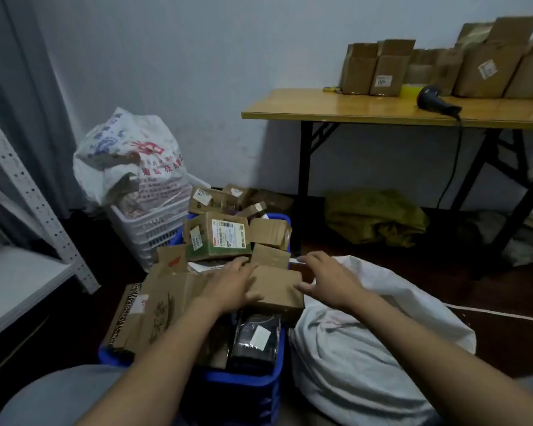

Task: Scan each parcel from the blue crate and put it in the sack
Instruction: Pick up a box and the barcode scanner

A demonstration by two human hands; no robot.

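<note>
Small cardboard parcel (277,290) on top of the heap in the blue crate (243,379), near centre. Left hand (231,284) rests on its left end, fingers (243,265) nearly straight. Right hand (326,278) at its right edge, fingers spread wide, thumb touching the parcel. White sack (366,348) just right of the crate; scanner (437,101) on the far counter (320,110).

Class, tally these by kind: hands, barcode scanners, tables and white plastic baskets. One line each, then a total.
Hands: 2, left hand and right hand
Barcode scanners: 1
Tables: 1
White plastic baskets: 1
Total: 5
</note>
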